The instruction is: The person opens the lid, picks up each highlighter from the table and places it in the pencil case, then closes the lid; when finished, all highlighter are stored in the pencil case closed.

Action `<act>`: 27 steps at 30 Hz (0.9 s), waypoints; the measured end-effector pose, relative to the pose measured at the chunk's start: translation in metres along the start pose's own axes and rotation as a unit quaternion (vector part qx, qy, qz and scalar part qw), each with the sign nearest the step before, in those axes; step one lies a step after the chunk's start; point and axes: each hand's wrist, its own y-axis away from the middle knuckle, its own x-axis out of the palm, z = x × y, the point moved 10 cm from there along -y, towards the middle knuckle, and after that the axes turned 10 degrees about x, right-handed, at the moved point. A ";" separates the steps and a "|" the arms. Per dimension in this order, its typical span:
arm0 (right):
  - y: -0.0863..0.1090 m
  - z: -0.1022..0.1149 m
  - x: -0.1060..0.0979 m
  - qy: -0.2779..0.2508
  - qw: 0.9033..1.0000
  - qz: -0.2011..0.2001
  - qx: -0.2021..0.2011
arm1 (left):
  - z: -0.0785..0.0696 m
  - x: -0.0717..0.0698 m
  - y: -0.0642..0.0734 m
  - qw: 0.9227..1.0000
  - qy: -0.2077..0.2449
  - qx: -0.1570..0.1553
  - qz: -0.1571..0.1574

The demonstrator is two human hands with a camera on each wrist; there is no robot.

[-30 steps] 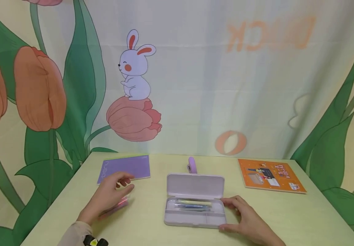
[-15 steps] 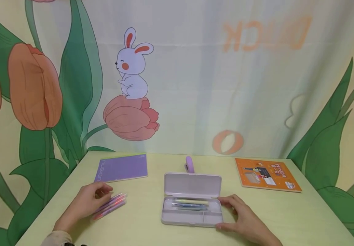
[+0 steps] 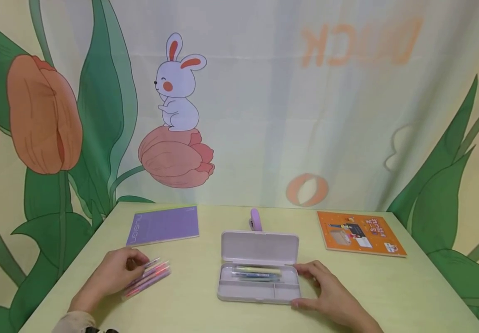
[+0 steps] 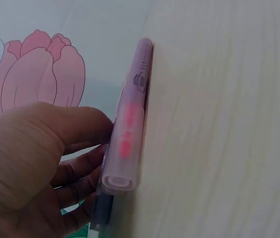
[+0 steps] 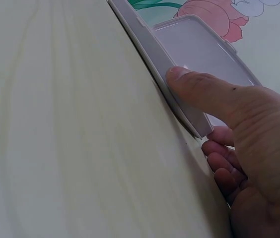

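Observation:
At the left of the table lies a group of pens [image 3: 150, 280], with a translucent pink-capped highlighter [image 4: 126, 134] foremost in the left wrist view. My left hand [image 3: 116, 273] pinches a pen [image 3: 153, 262] at the far side of the group; a darker pen shows beside the highlighter in the left wrist view, and the fingertips are partly hidden. A pale pencil case [image 3: 245, 292] stands with its lid raised, several pens [image 3: 258, 274] in its long rear compartment. My right hand [image 3: 331, 296] holds the case by its right end, thumb [image 5: 199, 87] at the front and fingers behind.
A purple notebook [image 3: 164, 225] lies at the back left, over a greenish one. Behind the case stands a purple stapler-like item [image 3: 255, 219]. An orange booklet [image 3: 361, 233] lies at the back right. A printed curtain [image 3: 248, 115] hangs along the table's far edge.
My left hand has come down and left from above the pens, and one pen has shifted apart from the others. My right hand has stayed on the pencil case.

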 end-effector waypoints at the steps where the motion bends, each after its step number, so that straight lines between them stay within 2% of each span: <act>1: 0.000 0.000 0.000 0.000 1.000 0.000 0.000 | 0.000 -0.001 0.000 1.000 -0.001 -0.002 -0.001; 5: -0.001 -0.001 0.000 0.000 1.000 0.002 0.004 | -0.002 -0.003 -0.001 1.000 -0.006 0.005 -0.012; 9: -0.001 -0.002 0.000 -0.002 1.000 0.005 0.011 | -0.006 -0.005 -0.001 0.999 -0.018 0.021 -0.036; 15: 0.002 0.002 -0.002 -0.007 1.000 0.002 -0.010 | -0.018 -0.008 -0.002 0.996 -0.042 0.047 -0.067; 18: 0.002 0.002 -0.003 -0.007 1.000 0.000 -0.019 | -0.031 -0.008 -0.006 0.993 -0.042 0.073 -0.079; 22: 0.002 0.002 -0.002 -0.009 1.000 0.000 -0.021 | -0.055 -0.003 -0.015 0.991 -0.015 0.107 -0.084; 27: 0.000 -0.002 -0.002 -0.008 1.000 0.000 -0.006 | -0.090 0.017 -0.035 0.988 0.030 0.141 -0.061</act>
